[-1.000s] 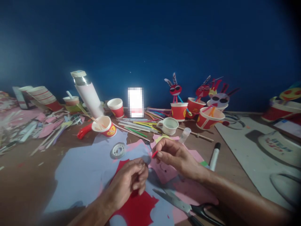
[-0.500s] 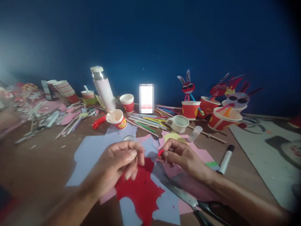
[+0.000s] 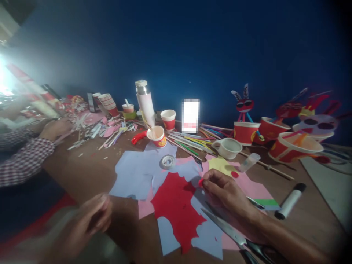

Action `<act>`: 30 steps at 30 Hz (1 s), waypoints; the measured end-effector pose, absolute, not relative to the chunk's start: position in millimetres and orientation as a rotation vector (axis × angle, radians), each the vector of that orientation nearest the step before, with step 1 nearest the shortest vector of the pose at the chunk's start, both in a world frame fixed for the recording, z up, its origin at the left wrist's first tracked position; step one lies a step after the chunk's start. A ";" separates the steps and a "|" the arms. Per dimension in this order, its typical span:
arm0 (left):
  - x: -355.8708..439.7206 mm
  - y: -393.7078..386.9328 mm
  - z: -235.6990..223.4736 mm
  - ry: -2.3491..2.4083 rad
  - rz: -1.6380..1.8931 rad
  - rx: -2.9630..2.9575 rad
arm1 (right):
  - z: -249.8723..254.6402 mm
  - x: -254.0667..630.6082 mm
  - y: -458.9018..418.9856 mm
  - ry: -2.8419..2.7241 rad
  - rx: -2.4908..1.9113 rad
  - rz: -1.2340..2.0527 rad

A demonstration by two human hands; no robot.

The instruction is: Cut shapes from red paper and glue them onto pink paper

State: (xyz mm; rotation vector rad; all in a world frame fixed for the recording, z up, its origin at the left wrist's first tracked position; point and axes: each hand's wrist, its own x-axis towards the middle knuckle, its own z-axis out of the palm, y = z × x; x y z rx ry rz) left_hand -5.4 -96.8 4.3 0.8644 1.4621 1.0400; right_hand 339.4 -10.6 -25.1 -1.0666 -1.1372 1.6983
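Pinched between the thumb and fingertips of my right hand [image 3: 227, 190] is a small red paper piece [image 3: 201, 182]. That hand hovers over pink paper, to the right of a large red paper sheet [image 3: 176, 205] with a jagged cut edge. Open-bladed scissors [image 3: 233, 234] lie below my right wrist. My left hand [image 3: 92, 218] is off to the left of the paper, smeared by motion, its fingers bent; whether it holds anything is unclear. A red paper dot [image 3: 234, 174] rests on yellow paper [image 3: 220, 167]. A roll of tape [image 3: 168, 161] sits on pale blue paper [image 3: 132, 172].
Behind the paper are a red cup [image 3: 156, 136], a white flask [image 3: 145, 106], coloured sticks [image 3: 189, 143] and a white mug [image 3: 228, 148]. Decorated cups [image 3: 246, 134] stand right, near a marker [image 3: 290, 201]. Another person's checked sleeve [image 3: 30, 157] reaches in at left, beside paper scraps.
My left hand has moved left and down, away from the red sheet. My right hand still pinches the red piece. The view has turned left, bringing the other person's arm into sight.
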 end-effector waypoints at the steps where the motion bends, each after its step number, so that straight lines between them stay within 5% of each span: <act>1: -6.1 -96.6 3.9 1.500 1.067 0.846 | -26.8 338.5 -11.9 -1.137 -1.074 1.707; 9: 3.3 -54.6 11.4 1.840 0.996 1.263 | -30.4 337.8 -9.9 -1.183 -1.082 1.713; 30: 53.4 96.4 -2.4 1.569 1.019 1.323 | -40.3 338.8 -2.8 -1.389 -1.119 1.585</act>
